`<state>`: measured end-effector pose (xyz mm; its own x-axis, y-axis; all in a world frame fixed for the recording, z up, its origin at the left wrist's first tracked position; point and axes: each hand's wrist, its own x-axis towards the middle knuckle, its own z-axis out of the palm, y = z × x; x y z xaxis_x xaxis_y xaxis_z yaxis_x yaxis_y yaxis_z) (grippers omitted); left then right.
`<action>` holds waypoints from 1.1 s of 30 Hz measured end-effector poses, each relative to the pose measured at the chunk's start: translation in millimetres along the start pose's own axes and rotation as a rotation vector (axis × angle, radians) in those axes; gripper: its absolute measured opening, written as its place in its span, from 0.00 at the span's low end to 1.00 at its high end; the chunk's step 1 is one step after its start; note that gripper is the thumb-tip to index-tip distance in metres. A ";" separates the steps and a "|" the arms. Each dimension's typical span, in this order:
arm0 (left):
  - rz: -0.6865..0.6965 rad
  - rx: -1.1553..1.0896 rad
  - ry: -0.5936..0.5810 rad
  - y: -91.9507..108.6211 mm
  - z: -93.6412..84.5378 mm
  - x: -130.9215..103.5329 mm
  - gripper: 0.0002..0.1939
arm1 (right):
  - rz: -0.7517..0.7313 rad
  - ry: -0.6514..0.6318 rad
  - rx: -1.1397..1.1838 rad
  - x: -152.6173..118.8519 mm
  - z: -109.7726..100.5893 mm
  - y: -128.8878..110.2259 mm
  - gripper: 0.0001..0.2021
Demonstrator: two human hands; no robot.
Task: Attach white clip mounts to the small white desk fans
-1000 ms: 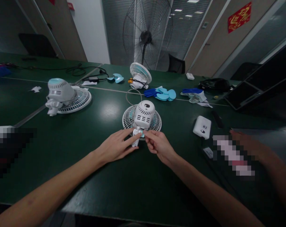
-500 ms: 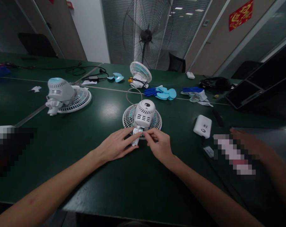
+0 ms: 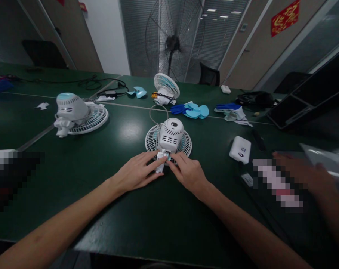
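Observation:
A small white fan (image 3: pixel 171 135) lies face down on its round grille, motor housing up, in the middle of the table. My left hand (image 3: pixel 137 170) is closed around the white bracket at the fan's near end, its index finger across the joint. From the other side my right hand (image 3: pixel 189 172) brings thumb and fingers together at the same joint. A bit of light blue shows between the fingertips; whatever the right fingers pinch is too small and covered to name.
Another white fan (image 3: pixel 71 112) lies face down to the left, a third (image 3: pixel 166 89) behind. Light-blue fan blades (image 3: pixel 196 111) lie beside blue gloves (image 3: pixel 179 108). A white power bank (image 3: pixel 240 149) sits right. Another person's hand (image 3: pixel 301 172) touches clear plastic (image 3: pixel 323 158) at far right.
My right hand has turned and shifted slightly, its fingers now reaching further over the joint. My left hand stays in place. At far right, the other person's hand and clear plastic have moved.

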<state>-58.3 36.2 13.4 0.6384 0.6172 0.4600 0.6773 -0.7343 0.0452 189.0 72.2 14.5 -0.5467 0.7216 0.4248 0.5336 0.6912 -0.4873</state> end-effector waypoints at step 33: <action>-0.852 0.135 0.218 -132.7 -12.9 14.9 0.17 | 0.243 -0.153 0.480 -4.0 12.8 -14.9 0.20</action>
<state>-143.4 139.2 25.7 -0.1760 0.8610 0.4771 0.9367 -0.0026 0.3502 175.0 58.5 10.3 -0.5514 0.8189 0.1591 0.3217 0.3847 -0.8652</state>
